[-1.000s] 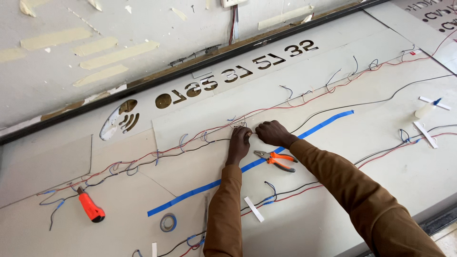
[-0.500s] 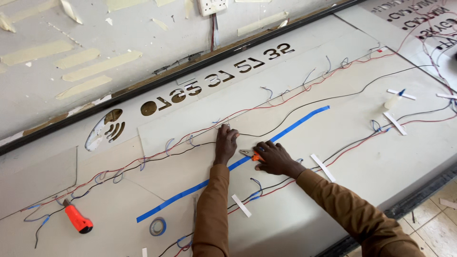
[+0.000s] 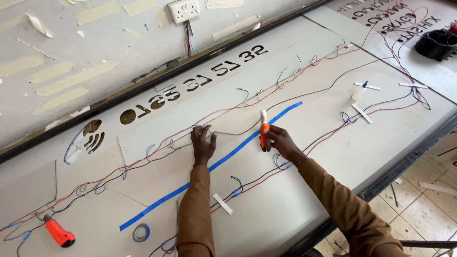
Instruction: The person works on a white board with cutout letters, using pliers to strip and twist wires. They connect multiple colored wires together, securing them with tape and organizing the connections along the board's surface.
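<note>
An orange tool with a pale tip (image 3: 263,130) is held in the right hand (image 3: 278,141). It is stood almost upright, tip up, just over the blue tape line (image 3: 215,164) in the middle of the white panel (image 3: 304,190). The fingers of this hand are curled shut around the orange handle.

The left hand (image 3: 203,144) is laid flat on the panel, fingers spread open, and nothing is gripped in it. A thin dark wire (image 3: 238,133) is pressed under its fingertips. The two hands are kept a little apart, with the blue tape between them.

Red and black wires (image 3: 157,147) are strung in long lines across the panel. Shapes are cut out along the top edge of the panel. Near the left corner, a second orange tool (image 3: 59,234) and a small roll of blue tape (image 3: 141,232) are seen lying flat. A small white bottle with a blue tip (image 3: 359,91) is stood far to the right. The panel is carried on a bench with a dark edge (image 3: 409,159).
</note>
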